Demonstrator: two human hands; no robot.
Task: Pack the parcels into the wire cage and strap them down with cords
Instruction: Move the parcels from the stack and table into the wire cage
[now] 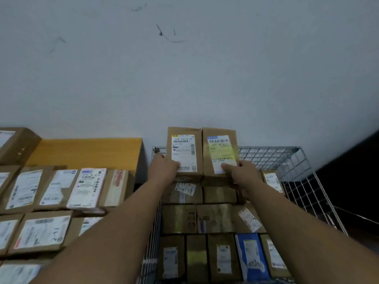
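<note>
- The wire cage [287, 158] takes up the view from five to six o'clock. Its far rim is against the pale wall [184, 68], and its right mesh side slants off towards four o'clock.
- Two brown parcels stand upright side by side and touching at the cage's twelve o'clock end, rising above the rim. The white-label parcel [184, 152] is on the left and the yellow-label parcel [220, 152] on the right.
- Their lower ends meet the packed layer beneath. I cannot tell whether they rest on it or are held just above it.
- The left hand [164, 167] grips the white-label parcel at its seven o'clock corner, with the thumb pressed on the foot of the label and the fingers wrapped behind the left edge.
- The right hand [243, 171] grips the yellow-label parcel at its five o'clock corner, with the thumb on the lower label and the fingers curled round the right edge.
- Packed parcels [219, 218] fill the cage in tight rows from the held pair down to six o'clock. Most are brown, and a blue parcel [251, 257] lies in the nearest row at five o'clock.
- More parcels, the waiting parcels [51, 189], lie label-up in rows from nine to seven o'clock, beside the cage's left side.
- An orange tabletop [86, 150] shows behind them at nine o'clock, and a larger carton [16, 144] sits at its left end.
- The area beyond the mesh at three to four o'clock is dark, and its contents cannot be made out.
</note>
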